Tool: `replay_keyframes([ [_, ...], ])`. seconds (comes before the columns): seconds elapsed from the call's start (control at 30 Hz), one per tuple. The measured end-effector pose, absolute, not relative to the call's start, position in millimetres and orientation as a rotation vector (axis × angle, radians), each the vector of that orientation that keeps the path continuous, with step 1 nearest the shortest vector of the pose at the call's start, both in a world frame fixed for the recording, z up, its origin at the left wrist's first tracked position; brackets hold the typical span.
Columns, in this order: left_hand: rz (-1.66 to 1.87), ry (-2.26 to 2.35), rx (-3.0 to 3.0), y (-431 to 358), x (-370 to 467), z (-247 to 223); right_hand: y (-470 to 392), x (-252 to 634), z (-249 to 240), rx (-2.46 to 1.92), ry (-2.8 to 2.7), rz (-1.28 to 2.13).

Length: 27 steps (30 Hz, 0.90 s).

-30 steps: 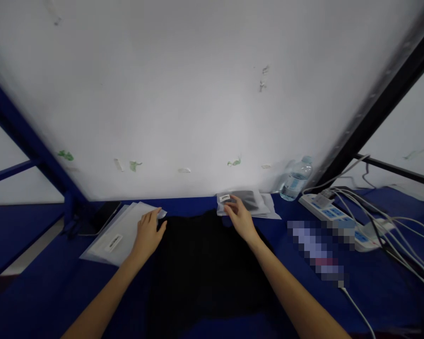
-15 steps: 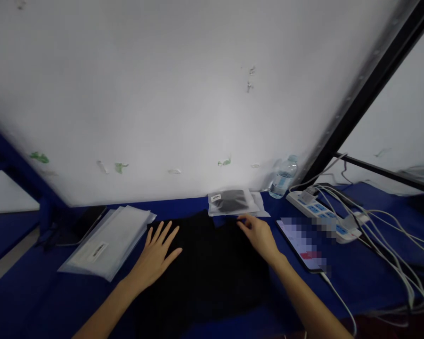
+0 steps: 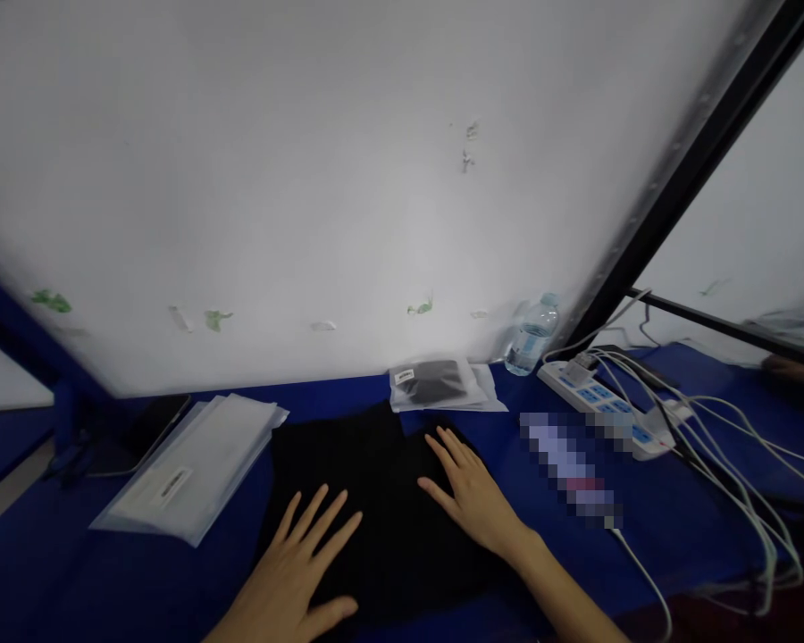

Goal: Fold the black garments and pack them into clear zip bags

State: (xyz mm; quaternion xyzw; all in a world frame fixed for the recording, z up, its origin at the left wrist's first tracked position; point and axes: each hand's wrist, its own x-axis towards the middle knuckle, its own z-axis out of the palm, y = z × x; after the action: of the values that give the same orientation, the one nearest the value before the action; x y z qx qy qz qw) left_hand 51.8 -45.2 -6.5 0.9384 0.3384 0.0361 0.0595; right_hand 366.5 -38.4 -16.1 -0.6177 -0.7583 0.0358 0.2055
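A black cloth [image 3: 389,500] lies spread on the blue table, with a notch in its far edge. On its left part rests my left hand [image 3: 301,563], palm down, fingers spread and nothing held. My right hand [image 3: 467,491] lies flat on the right part of the cloth, its fingers apart and also holding nothing. Beyond the cloth is a clear bag [image 3: 435,384] with a dark item inside and a small label. To the left sits a stack of translucent bags [image 3: 201,464] with a white label.
A water bottle [image 3: 532,335] stands by the white wall. On the right are a power strip [image 3: 603,406] with white cables and a blurred-out phone [image 3: 569,464]. A dark device [image 3: 157,424] lies at the left. The blue table [image 3: 335,393] meets the wall.
My left hand has moved nearer on the cloth. My right hand has come down from the cloth's far edge, and its bent fingers have opened flat. The view has shifted slightly.
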Motion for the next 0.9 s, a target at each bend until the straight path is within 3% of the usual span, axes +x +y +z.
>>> replay_keyframes([
  [0.23,0.141,0.998,2.812,-47,53,-2,-44,365,-16,-1.715,-2.155,0.041],
  [0.4,0.133,0.993,2.809,-47,53,-4,-16,372,14,-1.782,-2.100,0.064],
  [0.57,0.117,1.008,2.789,-48,53,-2,36,387,31,-1.826,-1.996,-0.390],
  [0.9,0.163,1.009,2.724,-39,54,-1,55,410,56,-1.795,-1.725,-0.497],
])
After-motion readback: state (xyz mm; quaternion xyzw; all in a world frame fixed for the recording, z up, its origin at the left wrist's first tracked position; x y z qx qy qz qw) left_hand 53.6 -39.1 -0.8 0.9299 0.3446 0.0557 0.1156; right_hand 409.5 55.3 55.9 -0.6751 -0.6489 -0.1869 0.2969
